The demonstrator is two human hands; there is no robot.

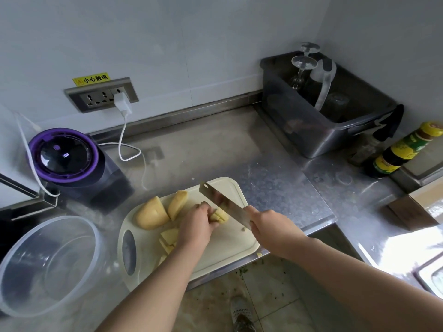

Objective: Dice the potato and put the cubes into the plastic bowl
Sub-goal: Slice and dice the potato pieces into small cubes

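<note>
On a pale cutting board (230, 243), the left hand (196, 224) curls its fingers over a scored potato piece (221, 215) while the right hand (271, 226) grips a cleaver (223, 202) by the handle, its blade slanted against that piece. Two larger potato chunks (153, 214) lie on the board's far left part, and the clear plastic bowl (57, 218) sits just left of the board.

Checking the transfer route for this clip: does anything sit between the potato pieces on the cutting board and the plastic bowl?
Nothing visible does. The plastic bowl sits just left of the cutting board, only bare counter between them. The purple-lidded appliance stands farther back, off that line.
</note>
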